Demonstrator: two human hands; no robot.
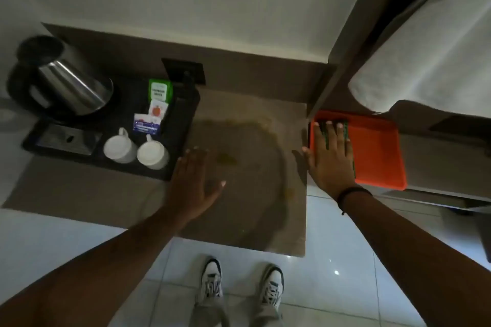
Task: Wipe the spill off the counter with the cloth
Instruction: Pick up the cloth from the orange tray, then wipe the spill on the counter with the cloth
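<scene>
A yellowish spill lies on the brown counter, with a fainter streak farther back. A dark green cloth lies in an orange tray just right of the counter. My right hand rests flat on the cloth with fingers spread, covering most of it. Near the spill's left side, my left hand hovers flat and open over the counter, holding nothing.
A black tray on the counter's left holds a steel kettle, two white cups and sachets. A wall runs behind. A white towel hangs at the right. Tiled floor and my shoes lie below.
</scene>
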